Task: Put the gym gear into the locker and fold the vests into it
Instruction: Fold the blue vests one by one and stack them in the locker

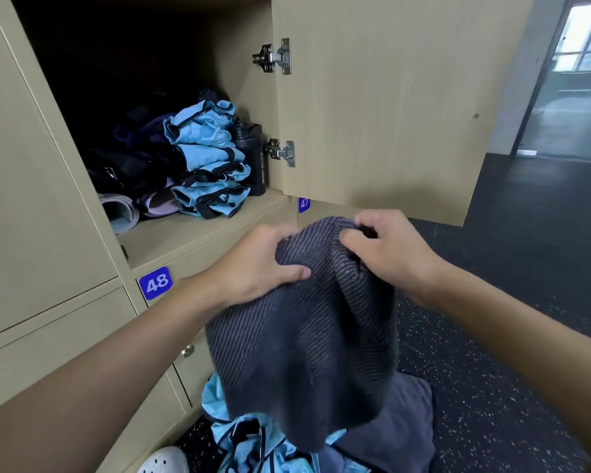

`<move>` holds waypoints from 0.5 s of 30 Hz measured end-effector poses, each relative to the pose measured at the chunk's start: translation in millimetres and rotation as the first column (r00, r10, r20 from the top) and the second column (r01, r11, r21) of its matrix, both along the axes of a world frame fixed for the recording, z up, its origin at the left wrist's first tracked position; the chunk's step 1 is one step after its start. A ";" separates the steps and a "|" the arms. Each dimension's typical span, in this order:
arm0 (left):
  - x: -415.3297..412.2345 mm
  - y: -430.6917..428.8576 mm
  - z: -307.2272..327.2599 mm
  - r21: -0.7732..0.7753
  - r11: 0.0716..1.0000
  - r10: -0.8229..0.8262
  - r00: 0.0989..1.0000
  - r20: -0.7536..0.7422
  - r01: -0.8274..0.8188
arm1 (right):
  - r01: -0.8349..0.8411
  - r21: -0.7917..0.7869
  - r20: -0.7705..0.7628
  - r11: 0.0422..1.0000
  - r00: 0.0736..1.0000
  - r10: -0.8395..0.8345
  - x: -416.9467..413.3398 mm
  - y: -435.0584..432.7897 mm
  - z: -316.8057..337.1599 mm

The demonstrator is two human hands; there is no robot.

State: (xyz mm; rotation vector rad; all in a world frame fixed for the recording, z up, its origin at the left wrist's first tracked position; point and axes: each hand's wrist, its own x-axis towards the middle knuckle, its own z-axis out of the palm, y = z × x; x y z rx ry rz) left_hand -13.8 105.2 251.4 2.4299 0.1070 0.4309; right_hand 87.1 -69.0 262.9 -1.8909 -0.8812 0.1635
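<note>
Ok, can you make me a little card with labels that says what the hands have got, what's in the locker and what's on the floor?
hands: left hand and right hand both grip a striped grey cloth, held up in front of the locker
locker: door open; inside, a stack of folded blue vests, a black bottle to its right, a rolled mat at the left front
floor: unfolded blue vests and a dark cloth
number below: 48 label

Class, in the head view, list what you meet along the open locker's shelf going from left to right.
Left to right: rolled grey mat → stack of folded light-blue vests → black sport bottle → lower door hinge.
</note>
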 end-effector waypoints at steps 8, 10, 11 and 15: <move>-0.4 2.9 4.9 -0.071 0.995 0.078 0.989 0.124 -0.070 | 0.091 -0.035 -0.019 0.995 0.996 -0.091 12.7 -7.0 -3.5; 0.7 -8.1 8.1 -0.105 0.994 0.014 0.987 0.158 0.003 | -0.086 -0.029 -0.048 0.996 0.995 0.085 4.4 -5.7 0.2; 1.4 -12.0 9.0 -0.114 0.993 -0.013 0.985 0.170 0.033 | -0.160 -0.025 -0.022 0.987 0.987 0.159 1.9 -4.1 0.5; 2.1 -8.3 8.4 -0.147 0.989 -0.007 0.982 0.191 0.035 | -0.012 0.010 0.078 1.000 0.997 0.011 6.1 1.3 -6.4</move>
